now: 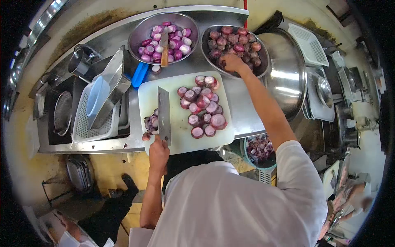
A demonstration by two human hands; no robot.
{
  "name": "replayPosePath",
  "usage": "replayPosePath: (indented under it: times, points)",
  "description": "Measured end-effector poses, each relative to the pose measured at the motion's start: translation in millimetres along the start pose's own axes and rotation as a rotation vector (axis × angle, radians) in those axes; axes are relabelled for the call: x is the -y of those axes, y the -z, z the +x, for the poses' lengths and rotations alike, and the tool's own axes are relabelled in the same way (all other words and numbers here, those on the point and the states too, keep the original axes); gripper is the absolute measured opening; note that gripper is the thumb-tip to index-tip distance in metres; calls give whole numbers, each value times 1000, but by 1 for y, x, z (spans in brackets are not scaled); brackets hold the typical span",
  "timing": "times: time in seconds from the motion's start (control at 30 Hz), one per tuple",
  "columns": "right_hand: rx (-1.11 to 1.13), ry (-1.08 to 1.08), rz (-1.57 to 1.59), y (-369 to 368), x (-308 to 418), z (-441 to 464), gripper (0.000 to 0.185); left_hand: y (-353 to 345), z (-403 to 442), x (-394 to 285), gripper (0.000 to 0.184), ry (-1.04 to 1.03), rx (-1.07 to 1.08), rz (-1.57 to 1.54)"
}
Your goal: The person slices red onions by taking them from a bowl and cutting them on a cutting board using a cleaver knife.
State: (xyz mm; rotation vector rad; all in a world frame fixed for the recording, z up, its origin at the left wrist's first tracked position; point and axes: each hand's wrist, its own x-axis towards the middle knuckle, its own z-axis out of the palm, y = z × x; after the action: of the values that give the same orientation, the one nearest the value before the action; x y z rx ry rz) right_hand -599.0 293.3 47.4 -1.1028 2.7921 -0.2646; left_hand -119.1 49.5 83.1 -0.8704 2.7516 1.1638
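Observation:
My left hand [159,153] is wrapped round the handle of a cleaver [163,113], its broad blade resting over the left part of the white cutting board [177,142]. Just left of the blade lies a small pile of onion trimmings [151,122]. Cut red onions [211,108] with pale cut faces are spread over the board's right half. Over the near rim of a metal bowl of unpeeled red onions [233,39], my right hand [233,63] reaches in, its fingers curled on a red onion that is mostly hidden by them.
Peeled onions fill another metal bowl [154,19], with a wooden-handled knife [164,51] across it. A blue handle [140,75] lies by the board. A large steel pot [284,70] stands right; a bin of peelings [259,150] sits below. Another person's leg [108,214] shows lower left.

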Motion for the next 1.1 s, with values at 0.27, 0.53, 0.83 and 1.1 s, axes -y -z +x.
replayPosePath:
  times: [0.27, 0.53, 0.83, 1.1]
  points:
    - [-217, -20, 1005, 69, 43, -51, 42, 2, 1, 6, 14, -40, -50, -84]
    - [-110, 375, 800, 24, 243, -143, 48, 37, -7, -23, 10, -27, -7, -104]
    - [-43, 230, 628, -49, 288, -170, 48, 80, -52, -50, 10, -172, 12, 169]
    - [-16, 203, 590, -41, 293, -170, 46, 93, -80, -62, 9, -129, 115, 197]
